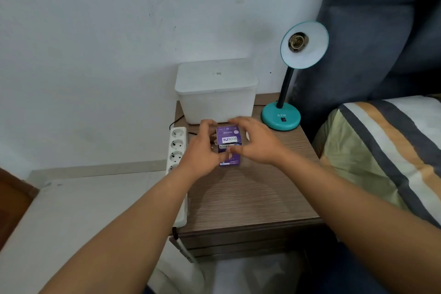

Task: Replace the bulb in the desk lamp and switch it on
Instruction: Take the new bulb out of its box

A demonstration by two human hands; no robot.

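- Standing upright on the wood-grain counter [250, 198], in front of the white lidded bin [216, 93]: purple bulb box [228, 144], top flap lifted, white "ECOLINK" lettering showing upside down.
- Closing the left hand [202, 150] grip around the box's left side, fingers curled against it.
- Touching the box's right side with the right hand [255, 143], fingers spread, grip half open.
- Sitting at the counter's back right: teal desk lamp [286, 112], shade tilted, socket [297, 42] showing bare.
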